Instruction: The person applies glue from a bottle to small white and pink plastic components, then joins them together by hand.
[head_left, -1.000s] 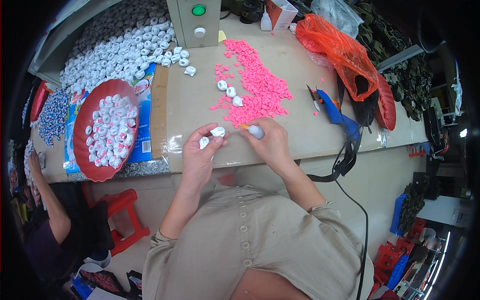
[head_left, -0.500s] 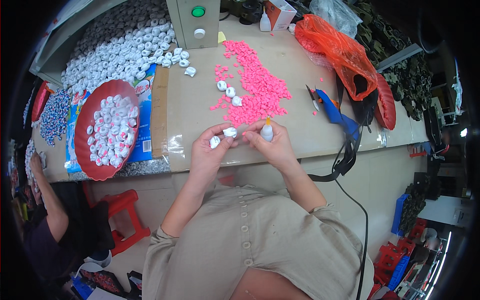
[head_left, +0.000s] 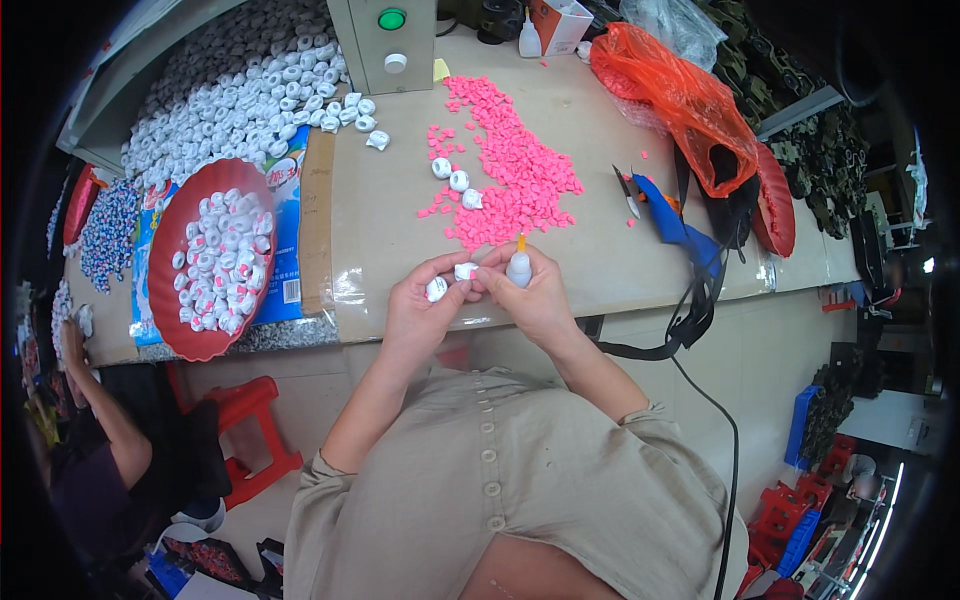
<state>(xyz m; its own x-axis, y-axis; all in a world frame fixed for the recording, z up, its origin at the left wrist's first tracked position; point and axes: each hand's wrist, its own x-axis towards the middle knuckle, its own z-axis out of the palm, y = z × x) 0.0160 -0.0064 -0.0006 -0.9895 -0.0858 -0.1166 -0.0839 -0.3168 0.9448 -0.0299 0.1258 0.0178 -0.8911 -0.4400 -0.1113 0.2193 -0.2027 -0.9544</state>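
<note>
My left hand (head_left: 421, 308) is closed on two small white rounded pieces. One white piece (head_left: 465, 271) is pinched at the fingertips, and a second white piece (head_left: 436, 289) with dark markings sits lower in the fingers. My right hand (head_left: 541, 305) grips a small white squeeze bottle (head_left: 518, 270) upright, its thin orange tip pointing up. The right thumb and forefinger touch the pinched white piece; a speck of pink shows there, mostly hidden. Just beyond lies a spread of small pink pieces (head_left: 515, 165), with three loose white pieces (head_left: 459, 181) at its left side.
A red scalloped bowl (head_left: 165, 300) of white pieces, some with pink, stands left. Behind it is a large heap of white pieces (head_left: 230, 105) beside a grey box with a green button (head_left: 392, 19). Snips (head_left: 627, 192) and an orange bag (head_left: 670, 90) lie right. A co-worker's arm (head_left: 105, 400) is far left.
My right hand has moved slightly left and down, bringing its fingertips against the white piece. The pink bit earlier visible at those fingertips is now mostly hidden. My left hand shifted slightly right.
</note>
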